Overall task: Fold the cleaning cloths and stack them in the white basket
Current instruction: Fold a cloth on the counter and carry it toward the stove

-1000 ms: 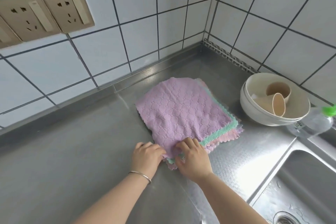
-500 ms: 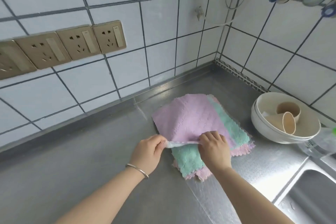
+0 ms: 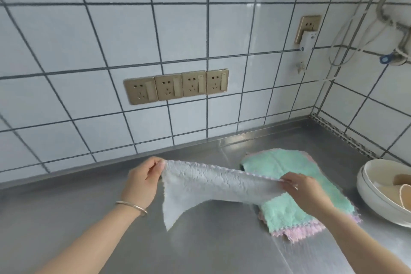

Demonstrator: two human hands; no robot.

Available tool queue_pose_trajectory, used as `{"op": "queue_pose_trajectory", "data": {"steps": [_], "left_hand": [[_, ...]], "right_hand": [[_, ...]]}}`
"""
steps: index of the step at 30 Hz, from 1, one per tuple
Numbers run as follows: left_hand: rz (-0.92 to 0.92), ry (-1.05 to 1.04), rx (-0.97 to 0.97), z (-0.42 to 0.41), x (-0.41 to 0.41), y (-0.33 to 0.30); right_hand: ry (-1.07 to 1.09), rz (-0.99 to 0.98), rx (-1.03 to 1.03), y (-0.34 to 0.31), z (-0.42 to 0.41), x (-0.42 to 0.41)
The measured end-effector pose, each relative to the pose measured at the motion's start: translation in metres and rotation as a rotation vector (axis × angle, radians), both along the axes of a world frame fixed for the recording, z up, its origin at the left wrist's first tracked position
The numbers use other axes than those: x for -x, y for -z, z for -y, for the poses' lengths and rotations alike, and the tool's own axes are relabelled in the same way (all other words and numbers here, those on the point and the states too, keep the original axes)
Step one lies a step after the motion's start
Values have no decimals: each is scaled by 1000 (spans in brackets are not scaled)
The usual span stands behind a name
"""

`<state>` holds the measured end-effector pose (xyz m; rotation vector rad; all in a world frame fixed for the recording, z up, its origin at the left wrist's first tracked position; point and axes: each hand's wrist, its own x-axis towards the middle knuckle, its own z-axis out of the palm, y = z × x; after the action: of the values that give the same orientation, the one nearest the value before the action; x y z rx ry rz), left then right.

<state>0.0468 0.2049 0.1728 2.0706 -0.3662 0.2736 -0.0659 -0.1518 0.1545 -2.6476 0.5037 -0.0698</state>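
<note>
Counter (image 3: 200,242): steel, bare at left.
Cloth pile (image 3: 295,184): flat, near the bowl (image 3: 378,198).
Held cloth (image 3: 200,187): stretched mid-air, lower corner dangling.
Left hand (image 3: 142,182): pinching one corner.
Right hand (image 3: 304,191): pinching the other.
Risk: slack corner may fold crooked.
Basket: not visible.

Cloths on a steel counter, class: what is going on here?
A person holds one pale cloth stretched in the air between both hands, the left hand pinching one corner and the right hand the other. The rest of the pile, a green cloth on top, lies flat on the counter beside a bowl holding cups. Nothing is folded yet, and no white basket is in view.
</note>
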Motion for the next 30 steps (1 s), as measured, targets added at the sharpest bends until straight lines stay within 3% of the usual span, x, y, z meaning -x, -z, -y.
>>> {"op": "queue_pose_trajectory", "data": {"steps": [5,11,16,19,24,27,30], "left_hand": [[-53,-117,-18,-84,26,-30],[-143,-245,-75,-175,26,-51],[-340,-353,176,-220,7,-36],[-349,-411,375,-233,5,-48],[-203,-416,232,-250,28,-66],[-187,-363,96,-256,48,-51],[-303,-305,25,-258,67,-11]], "right_hand": [[-248,-214,-99,-53,-60,-10],[-340,-165,-189,-92,-150,-51],[-198,-36,-248,-71,-211,-90],[-156,153,-306,-87,-236,-99],[-228,323,-342,-100,-243,-88],[-274,254,-393,-82,-236,-74],[-296,74,-386,-45,-230,-61]]}}
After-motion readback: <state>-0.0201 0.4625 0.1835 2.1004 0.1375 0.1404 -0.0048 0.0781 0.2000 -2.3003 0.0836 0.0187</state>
